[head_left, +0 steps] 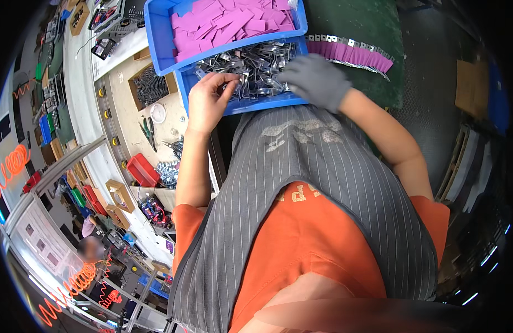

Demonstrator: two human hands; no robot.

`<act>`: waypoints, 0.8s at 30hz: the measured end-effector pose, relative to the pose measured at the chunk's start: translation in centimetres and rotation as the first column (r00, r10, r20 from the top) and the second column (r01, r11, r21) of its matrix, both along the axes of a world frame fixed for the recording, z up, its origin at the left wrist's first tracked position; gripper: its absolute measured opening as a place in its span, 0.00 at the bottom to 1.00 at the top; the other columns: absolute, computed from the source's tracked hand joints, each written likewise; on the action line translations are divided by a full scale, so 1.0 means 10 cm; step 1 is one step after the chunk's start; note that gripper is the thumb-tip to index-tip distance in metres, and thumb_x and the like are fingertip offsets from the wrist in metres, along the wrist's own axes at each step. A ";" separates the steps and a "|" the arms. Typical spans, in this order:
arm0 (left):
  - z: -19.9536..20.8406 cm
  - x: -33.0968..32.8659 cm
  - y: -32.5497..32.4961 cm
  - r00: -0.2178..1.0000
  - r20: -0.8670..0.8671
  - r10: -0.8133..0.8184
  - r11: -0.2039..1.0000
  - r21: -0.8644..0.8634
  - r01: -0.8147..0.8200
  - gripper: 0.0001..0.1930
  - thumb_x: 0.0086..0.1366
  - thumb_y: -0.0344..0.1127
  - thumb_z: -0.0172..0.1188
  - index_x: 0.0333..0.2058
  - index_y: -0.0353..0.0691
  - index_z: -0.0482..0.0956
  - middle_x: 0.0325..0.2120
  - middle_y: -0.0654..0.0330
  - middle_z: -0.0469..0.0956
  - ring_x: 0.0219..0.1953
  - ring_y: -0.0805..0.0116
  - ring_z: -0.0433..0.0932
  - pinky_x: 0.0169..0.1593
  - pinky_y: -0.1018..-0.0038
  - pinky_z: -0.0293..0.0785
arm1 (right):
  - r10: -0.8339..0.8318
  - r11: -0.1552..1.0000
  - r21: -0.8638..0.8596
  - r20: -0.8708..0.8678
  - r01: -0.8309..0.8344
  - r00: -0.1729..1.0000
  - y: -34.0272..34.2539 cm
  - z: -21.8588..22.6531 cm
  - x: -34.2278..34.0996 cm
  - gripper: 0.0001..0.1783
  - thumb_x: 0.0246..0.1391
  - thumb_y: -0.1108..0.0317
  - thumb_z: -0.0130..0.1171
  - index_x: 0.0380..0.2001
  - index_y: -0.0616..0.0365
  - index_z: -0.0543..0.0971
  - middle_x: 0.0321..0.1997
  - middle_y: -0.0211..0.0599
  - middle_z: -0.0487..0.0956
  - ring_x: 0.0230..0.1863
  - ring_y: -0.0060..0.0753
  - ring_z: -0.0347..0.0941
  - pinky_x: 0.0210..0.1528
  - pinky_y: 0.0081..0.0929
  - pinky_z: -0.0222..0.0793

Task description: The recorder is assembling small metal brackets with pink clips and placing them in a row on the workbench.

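Note:
My bare left hand (211, 101) is over the left side of a blue bin (292, 101) heaped with small bent metal clips (260, 65). Its thumb and fingertips are pinched together among the clips; what lies between them is too small to make out. My right hand (316, 82), in a grey glove, hovers at the bin's right side, its fingers smeared by motion. Just beyond, a second blue bin (158, 33) holds many flat pink pieces (229, 22). To the right, a row of pink pieces with metal clips on their ends (351, 53) lies fanned out on a green surface (356, 19).
Left of the bins is a workbench (123, 100) with a cardboard box of dark parts (151, 87), green-handled pliers (148, 134), a white round lid (158, 113) and a red tray (143, 170). Orange coiled hoses (68, 288) hang at the lower left, near another person (90, 247).

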State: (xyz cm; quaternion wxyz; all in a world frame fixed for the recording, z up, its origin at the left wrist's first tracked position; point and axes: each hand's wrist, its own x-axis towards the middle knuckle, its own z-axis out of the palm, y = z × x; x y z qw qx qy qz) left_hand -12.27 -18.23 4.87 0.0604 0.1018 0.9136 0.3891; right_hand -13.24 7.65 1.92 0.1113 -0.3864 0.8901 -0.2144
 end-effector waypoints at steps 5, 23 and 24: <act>0.23 -0.14 0.04 0.997 -0.071 0.013 1.000 -0.004 -0.013 0.05 0.55 0.30 0.63 0.32 0.41 0.82 0.24 0.61 0.77 0.22 0.72 0.74 0.27 0.77 0.69 | -0.017 0.753 0.657 -0.031 0.033 0.999 -0.63 -0.64 -0.23 0.13 0.47 0.69 0.53 0.38 0.57 0.80 0.42 0.39 0.79 0.47 0.38 0.74 0.49 0.32 0.67; -0.33 -1.70 -0.09 0.982 -0.079 -0.171 0.723 -0.687 0.070 0.12 0.56 0.46 0.57 0.31 0.45 0.82 0.30 0.54 0.81 0.36 0.52 0.79 0.42 0.62 0.75 | -0.200 0.855 -0.317 0.527 0.409 0.826 0.01 0.05 0.00 0.15 0.52 0.71 0.51 0.43 0.61 0.75 0.39 0.40 0.78 0.37 0.32 0.75 0.40 0.29 0.71; -0.36 -1.72 -0.10 0.981 -0.074 -0.179 0.722 -0.687 0.080 0.12 0.56 0.46 0.57 0.31 0.45 0.82 0.30 0.54 0.81 0.36 0.52 0.79 0.42 0.62 0.75 | -0.148 0.707 -0.338 0.788 0.621 0.598 0.06 0.09 0.02 0.14 0.53 0.70 0.50 0.43 0.61 0.75 0.41 0.39 0.77 0.38 0.28 0.75 0.40 0.26 0.72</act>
